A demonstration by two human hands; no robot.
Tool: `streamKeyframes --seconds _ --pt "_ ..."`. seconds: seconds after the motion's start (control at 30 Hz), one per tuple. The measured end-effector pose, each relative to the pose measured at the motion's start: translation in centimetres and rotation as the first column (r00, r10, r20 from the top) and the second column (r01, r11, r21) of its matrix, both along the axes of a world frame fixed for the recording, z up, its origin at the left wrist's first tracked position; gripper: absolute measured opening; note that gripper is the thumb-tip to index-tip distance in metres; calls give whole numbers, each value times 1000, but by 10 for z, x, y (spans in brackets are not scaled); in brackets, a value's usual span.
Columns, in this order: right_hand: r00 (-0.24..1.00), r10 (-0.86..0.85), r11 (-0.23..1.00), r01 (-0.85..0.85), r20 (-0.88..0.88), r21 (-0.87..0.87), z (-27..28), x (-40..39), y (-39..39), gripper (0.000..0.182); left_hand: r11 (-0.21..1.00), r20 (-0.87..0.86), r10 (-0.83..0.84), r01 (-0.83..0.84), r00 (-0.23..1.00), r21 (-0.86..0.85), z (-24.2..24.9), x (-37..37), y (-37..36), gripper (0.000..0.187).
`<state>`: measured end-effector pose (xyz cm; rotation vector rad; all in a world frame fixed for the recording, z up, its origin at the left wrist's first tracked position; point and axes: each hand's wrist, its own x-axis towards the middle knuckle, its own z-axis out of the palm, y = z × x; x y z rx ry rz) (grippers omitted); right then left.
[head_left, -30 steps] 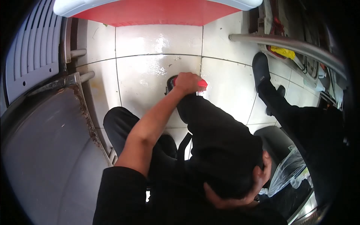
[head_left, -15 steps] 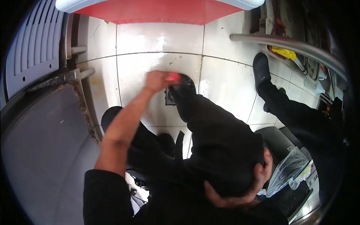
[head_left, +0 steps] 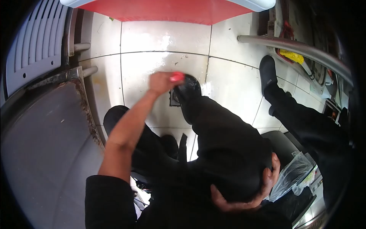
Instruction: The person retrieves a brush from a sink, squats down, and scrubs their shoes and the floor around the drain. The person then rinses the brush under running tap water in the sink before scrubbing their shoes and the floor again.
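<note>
My left hand is closed around a small red object, whose kind I cannot make out. The red object is at the toe of my right shoe, which is black and looks wet or speckled on top. My right hand is cupped over my bent right knee, with its thumb on one side and its fingers curved round the other. A dark square floor drain shows partly beside the right shoe. To the left is my other black shoe, on the tiles.
White tiles look wet. A red container stands ahead. On the left is a grey panel with rusty edges. At right, another person's shoe and a metal rail. Clear plastic bag lies at lower right.
The left hand and the red object stay at the shoe's toe, with hardly any shift. The whole view has moved slightly; the right hand still rests on the knee.
</note>
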<state>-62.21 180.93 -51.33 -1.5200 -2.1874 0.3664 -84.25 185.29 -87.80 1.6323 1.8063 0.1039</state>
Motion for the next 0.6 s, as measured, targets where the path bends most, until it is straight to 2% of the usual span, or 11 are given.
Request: streamKeyframes --seconds 0.07,0.17,0.27,0.37,0.43,0.47,0.53,0.6 --pt "1000 20 1000 -20 5 -23 3 1 -2 105 976 125 -18 -9 992 216 2 60 1 42" --pt "998 66 997 -66 -8 -34 3 0 -1 106 980 80 -116 101 990 172 1 68 11 43" --pt "999 28 1000 -28 -26 -6 -2 -1 -2 107 983 157 -38 8 987 183 -14 -6 -8 39" --pt "999 14 1000 -12 48 -26 5 0 -3 108 993 139 -71 57 988 101 -7 18 3 39" --pt "999 44 999 -43 12 -33 6 1 -2 107 904 389 -151 -32 909 426 -40 91 -2 41" --pt "998 55 998 -56 -9 -27 5 1 -2 107 936 172 -287 238 942 258 -15 112 15 40" --pt "998 49 999 -49 -29 2 1 2 -3 107 959 204 -263 233 943 160 -4 121 21 37" --pt "1000 -2 1000 2 -6 17 2 1 -6 107 925 293 -157 37 943 377 -35 81 9 43"
